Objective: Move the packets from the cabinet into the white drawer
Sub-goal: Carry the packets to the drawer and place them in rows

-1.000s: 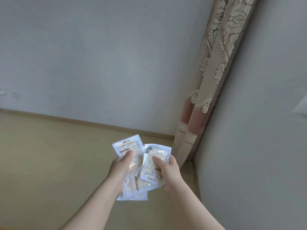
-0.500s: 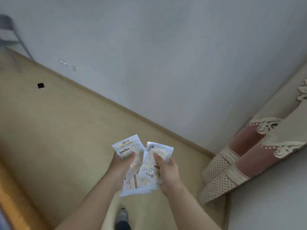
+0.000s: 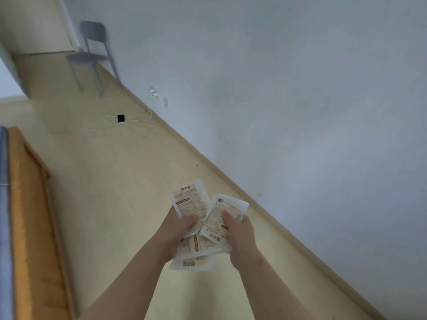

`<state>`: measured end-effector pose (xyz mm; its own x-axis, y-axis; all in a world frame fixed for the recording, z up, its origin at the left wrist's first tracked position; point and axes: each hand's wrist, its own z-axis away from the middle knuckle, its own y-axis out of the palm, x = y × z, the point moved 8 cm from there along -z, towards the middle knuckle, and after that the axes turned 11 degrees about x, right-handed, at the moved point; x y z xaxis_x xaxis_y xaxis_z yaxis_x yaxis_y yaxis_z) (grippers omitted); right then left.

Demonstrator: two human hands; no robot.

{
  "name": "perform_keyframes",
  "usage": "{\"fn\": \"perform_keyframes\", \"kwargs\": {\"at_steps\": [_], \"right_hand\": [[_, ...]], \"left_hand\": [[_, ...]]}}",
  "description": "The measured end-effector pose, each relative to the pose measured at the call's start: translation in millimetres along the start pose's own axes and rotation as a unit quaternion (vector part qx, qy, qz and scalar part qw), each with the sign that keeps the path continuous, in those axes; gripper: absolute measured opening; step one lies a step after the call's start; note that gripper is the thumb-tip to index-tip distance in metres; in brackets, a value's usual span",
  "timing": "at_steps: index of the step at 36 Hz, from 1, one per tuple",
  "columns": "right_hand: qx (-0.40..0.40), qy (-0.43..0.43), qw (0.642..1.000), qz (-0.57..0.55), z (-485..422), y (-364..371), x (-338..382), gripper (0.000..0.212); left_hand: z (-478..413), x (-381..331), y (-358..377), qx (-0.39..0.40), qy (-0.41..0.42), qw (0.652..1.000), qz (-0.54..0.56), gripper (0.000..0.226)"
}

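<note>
Left hand [image 3: 178, 227] and right hand [image 3: 240, 234] still clutch a bunch of packets [image 3: 191, 200] above the floor [image 3: 104, 181]. The view has swung from curtain toward a chair [image 3: 92, 51]; likely mid-carry, drawer unseen.

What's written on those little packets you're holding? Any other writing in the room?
"暖手宝": top of the upper packet, held by the left hand.
"HAND WARMER": just beneath, blurred but legible.
"暖手宝": upside down on the right packet, under the thumb of the right hand.
"暖手宝": upside down on the bottom packet.
Smaller print on the packets: too blurred to read.
No other writing shows.
</note>
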<state>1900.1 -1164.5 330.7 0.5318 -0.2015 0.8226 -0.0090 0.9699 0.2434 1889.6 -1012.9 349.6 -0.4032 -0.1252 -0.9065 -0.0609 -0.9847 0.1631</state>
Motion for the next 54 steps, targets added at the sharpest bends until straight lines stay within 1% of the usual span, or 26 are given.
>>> {"fn": "perform_keyframes", "kwargs": {"at_steps": [2, 6, 10, 12, 15, 18, 20, 23, 27, 31, 34, 36, 40, 42, 46, 49, 52, 54], "right_hand": [[0.022, 0.021, 1.000, 0.007, -31.9, 27.0, 8.8, 0.021], [0.099, 0.081, 0.992, 0.006, -96.0, 86.7, 18.3, 0.020], [0.161, 0.091, 0.982, 0.024, -169.6, 142.8, 42.2, 0.022], [0.193, 0.086, 0.977, 0.033, -206.5, 168.9, 59.2, 0.019], [0.234, 0.091, 0.967, 0.049, -263.1, 209.0, 87.4, 0.024], [0.263, 0.093, 0.958, 0.071, -311.7, 256.4, 116.2, 0.015], [0.273, 0.094, 0.953, 0.090, -340.7, 290.6, 128.7, 0.009], [0.292, 0.105, 0.944, 0.108, -378.5, 344.3, 132.5, 0.009], [0.296, 0.122, 0.938, 0.134, -430.7, 412.9, 125.5, 0.021], [0.326, 0.125, 0.924, 0.158, -482.3, 491.7, 121.1, 0.013], [0.322, 0.131, 0.925, 0.156, -522.5, 553.1, 121.2, 0.024], [0.325, 0.134, 0.923, 0.159, -547.0, 596.5, 124.5, 0.027], [0.334, 0.134, 0.921, 0.152, -592.2, 683.1, 139.4, 0.024], [0.328, 0.139, 0.922, 0.148, -615.8, 718.8, 145.6, 0.022], [0.327, 0.156, 0.923, 0.132, -664.8, 778.5, 148.7, 0.017], [0.327, 0.167, 0.922, 0.124, -711.2, 824.6, 143.1, 0.024], [0.346, 0.166, 0.914, 0.133, -762.9, 881.1, 144.2, 0.031], [0.359, 0.161, 0.909, 0.139, -799.0, 921.1, 151.0, 0.033]], "left_hand": [[-20.8, -10.1, -29.6, -0.035, 0.002, 0.999, 0.015, 0.019], [-62.4, -28.5, -91.0, -0.109, 0.009, 0.993, 0.047, 0.019], [-112.5, -61.1, -149.7, -0.165, 0.039, 0.984, 0.051, 0.020], [-142.1, -81.3, -176.4, -0.177, 0.053, 0.982, 0.045, 0.020], [-185.4, -109.6, -215.4, -0.187, 0.050, 0.980, 0.057, 0.020], [-219.0, -132.0, -260.5, -0.199, 0.031, 0.974, 0.101, 0.020], [-234.9, -139.2, -296.5, -0.230, 0.011, 0.964, 0.136, 0.020], [-250.0, -144.5, -348.5, -0.282, -0.012, 0.942, 0.181, 0.022], [-268.0, -148.6, -417.1, -0.339, -0.020, 0.910, 0.239, 0.018], [-297.2, -163.2, -496.2, -0.363, -0.011, 0.893, 0.265, 0.016], [-318.2, -178.6, -560.7, -0.370, -0.005, 0.884, 0.285, 0.021], [-329.8, -193.1, -604.1, -0.375, -0.004, 0.880, 0.293, 0.020], [-356.6, -236.1, -690.3, -0.388, 0.009, 0.877, 0.285, 0.017], [-371.1, -253.0, -728.5, -0.404, 0.002, 0.871, 0.279, 0.016], [-403.9, -272.7, -794.4, -0.411, -0.019, 0.864, 0.289, 0.018], [-432.6, -283.2, -845.9, -0.418, -0.022, 0.858, 0.298, 0.020], [-465.4, -294.5, -903.9, -0.440, -0.016, 0.842, 0.311, 0.017], [-488.3, -308.2, -943.3, -0.454, -0.008, 0.833, 0.318, 0.014]]}}
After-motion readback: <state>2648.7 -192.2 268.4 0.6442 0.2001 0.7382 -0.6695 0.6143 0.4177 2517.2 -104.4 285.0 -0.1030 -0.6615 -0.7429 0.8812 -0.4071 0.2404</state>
